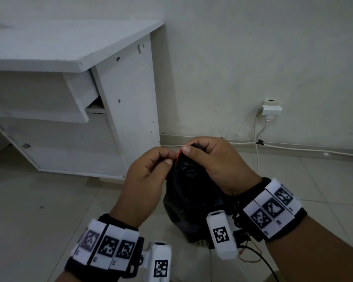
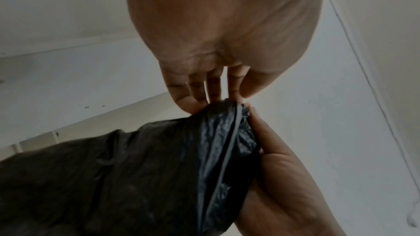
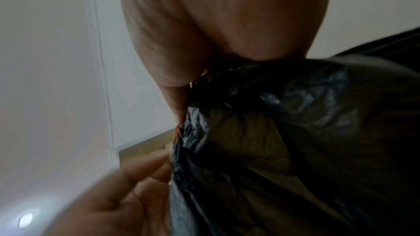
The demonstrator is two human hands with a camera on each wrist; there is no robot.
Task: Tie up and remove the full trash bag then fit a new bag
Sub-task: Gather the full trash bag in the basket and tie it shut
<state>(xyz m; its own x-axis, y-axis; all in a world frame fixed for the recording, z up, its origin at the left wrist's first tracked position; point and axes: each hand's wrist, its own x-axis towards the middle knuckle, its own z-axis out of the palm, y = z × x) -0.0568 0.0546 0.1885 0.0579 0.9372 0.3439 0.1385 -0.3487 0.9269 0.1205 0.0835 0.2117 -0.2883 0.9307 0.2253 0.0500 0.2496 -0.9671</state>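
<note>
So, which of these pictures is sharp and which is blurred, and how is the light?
Head view: dim, even room light, fairly sharp; the crumpled black plastic trash bag loses detail in the dark. Left wrist view: the left hand is soft and close to the lens, but bag folds are clear. Right wrist view: most blurred, especially the left hand's fingers; a small bright glare spot sits bottom left.

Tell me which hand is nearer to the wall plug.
Right. The right hand grips the gathered top of the black trash bag on the side toward the wall plug; the left hand pinches the bag's top on the far side, toward the white desk.
</note>
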